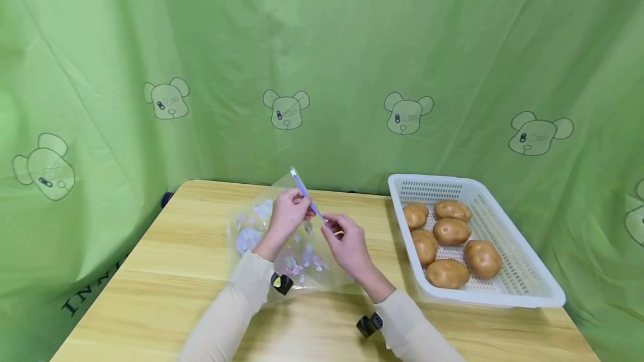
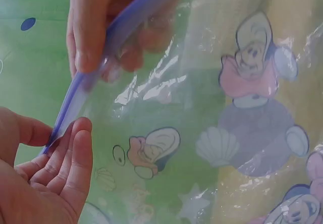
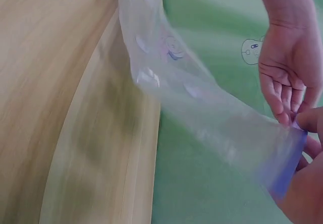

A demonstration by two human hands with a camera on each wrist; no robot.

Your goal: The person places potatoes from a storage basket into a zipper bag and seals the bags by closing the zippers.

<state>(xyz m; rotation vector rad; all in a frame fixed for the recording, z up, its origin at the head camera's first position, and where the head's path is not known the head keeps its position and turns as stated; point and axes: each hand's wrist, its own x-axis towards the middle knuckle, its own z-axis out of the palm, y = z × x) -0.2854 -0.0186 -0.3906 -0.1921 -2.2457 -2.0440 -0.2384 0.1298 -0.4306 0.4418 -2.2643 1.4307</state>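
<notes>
A clear plastic zip bag (image 1: 307, 264) with pastel cartoon prints hangs between the two hands above the table, its purple zip strip (image 1: 300, 182) slanting down to the right. My left hand (image 1: 289, 218) pinches the strip partway along, and the strip's upper end sticks out beyond it. Lower and to the right, my right hand (image 1: 349, 243) pinches the strip between thumb and fingers. Close together, the two hands are a short gap apart. In the left wrist view the printed film (image 2: 255, 128) is spread out and shiny. Whether the zip is closed along its length I cannot tell.
A white plastic basket (image 1: 523, 253) with slotted walls stands on the right of the wooden table (image 1: 166, 272). Several brown potatoes (image 1: 451, 231) lie in it. A green curtain (image 1: 342, 43) with printed bear heads hangs behind and around the table.
</notes>
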